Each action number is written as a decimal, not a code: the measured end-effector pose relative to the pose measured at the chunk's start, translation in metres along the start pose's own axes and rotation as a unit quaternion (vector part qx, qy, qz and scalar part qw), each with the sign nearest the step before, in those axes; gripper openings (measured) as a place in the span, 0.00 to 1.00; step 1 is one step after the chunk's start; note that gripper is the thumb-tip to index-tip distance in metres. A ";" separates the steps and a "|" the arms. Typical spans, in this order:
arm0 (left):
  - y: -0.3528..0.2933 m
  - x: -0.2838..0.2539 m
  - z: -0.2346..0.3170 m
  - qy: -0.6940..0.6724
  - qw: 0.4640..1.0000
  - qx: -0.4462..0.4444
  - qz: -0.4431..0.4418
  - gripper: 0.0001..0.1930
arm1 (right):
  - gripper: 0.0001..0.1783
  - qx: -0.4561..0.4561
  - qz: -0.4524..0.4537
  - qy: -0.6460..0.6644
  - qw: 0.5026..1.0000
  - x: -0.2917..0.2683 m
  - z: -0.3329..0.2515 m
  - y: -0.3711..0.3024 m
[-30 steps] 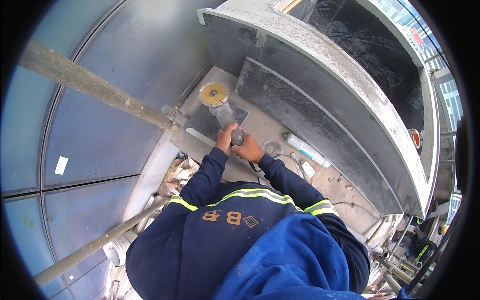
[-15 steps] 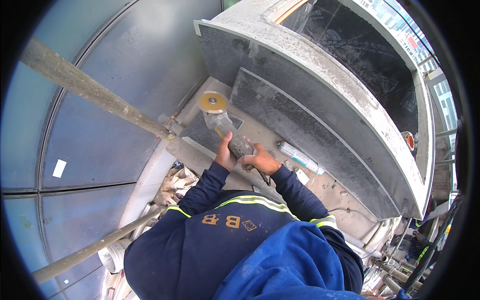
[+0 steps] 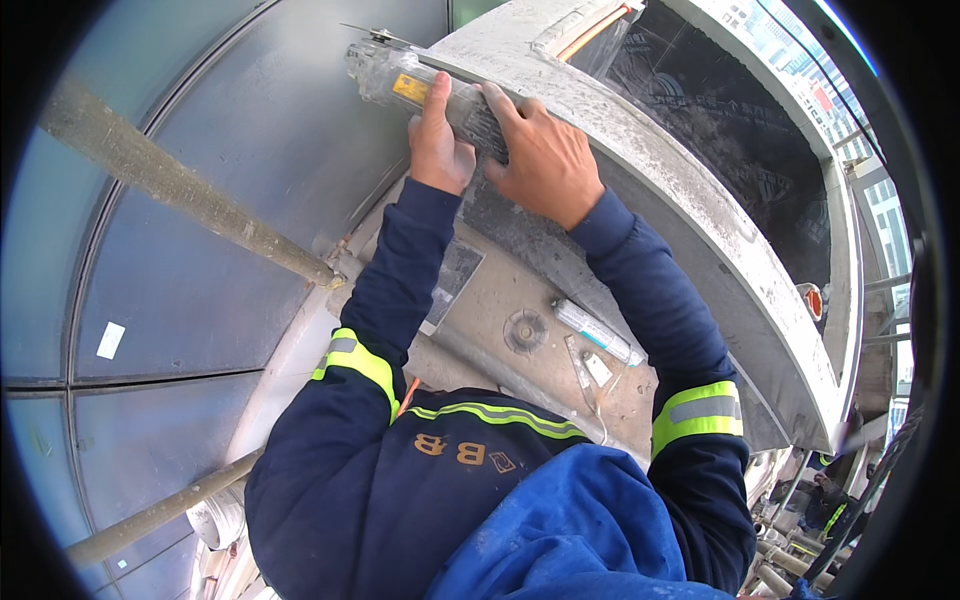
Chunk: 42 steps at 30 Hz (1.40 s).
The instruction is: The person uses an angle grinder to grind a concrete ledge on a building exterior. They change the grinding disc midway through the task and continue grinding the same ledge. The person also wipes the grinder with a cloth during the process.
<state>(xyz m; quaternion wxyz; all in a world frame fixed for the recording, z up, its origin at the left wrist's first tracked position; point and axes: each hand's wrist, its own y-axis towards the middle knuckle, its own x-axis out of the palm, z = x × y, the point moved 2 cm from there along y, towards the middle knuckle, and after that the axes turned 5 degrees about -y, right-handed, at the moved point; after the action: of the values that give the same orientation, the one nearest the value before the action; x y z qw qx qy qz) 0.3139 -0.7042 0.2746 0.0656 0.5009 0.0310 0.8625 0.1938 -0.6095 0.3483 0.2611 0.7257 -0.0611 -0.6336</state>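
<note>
A dusty angle grinder (image 3: 478, 118) is held up in both hands at the far left end of a curved stone-clad ledge (image 3: 640, 130). Its thin disc (image 3: 378, 38) shows nearly edge-on, close by the ledge's top corner; whether it touches the stone I cannot tell. My left hand (image 3: 440, 145) grips the body near the yellow label, thumb along the side. My right hand (image 3: 545, 160) wraps the rear of the body, its fingers over the top. Both arms reach forward, in dark sleeves with reflective bands.
Scaffold poles (image 3: 190, 195) cross the left side before blue-grey wall panels (image 3: 250, 120). On the floor lie a white tube-shaped pack (image 3: 598, 332), a round disc (image 3: 525, 331), a small white card (image 3: 597, 369) and a dark slab piece (image 3: 457, 272). Behind the ledge is a dark-covered recess (image 3: 720, 130).
Both hands have raised the grinder from low over the floor, forward to the ledge's top corner. The disc has turned from face-up to edge-on. The round disc on the floor now shows.
</note>
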 end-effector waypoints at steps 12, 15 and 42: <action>0.080 -0.050 -0.003 0.031 0.999 -0.037 -0.005 0.27 | 0.39 -0.020 -0.001 -0.045 0.999 0.072 0.013 0.059; 0.084 -0.055 -0.008 0.025 0.998 -0.053 -0.015 0.26 | 0.39 -0.031 0.013 -0.042 0.999 0.082 0.020 0.059; 0.090 -0.065 -0.011 -0.068 0.996 -0.061 0.017 0.20 | 0.35 -0.054 -0.031 -0.078 0.995 0.071 0.011 0.064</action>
<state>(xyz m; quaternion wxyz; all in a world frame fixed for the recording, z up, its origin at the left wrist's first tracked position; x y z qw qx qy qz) 0.3286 -0.8023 0.2243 0.0834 0.5540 -0.0344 0.8276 0.2126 -0.6975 0.3136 0.2740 0.6605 -0.0244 -0.6986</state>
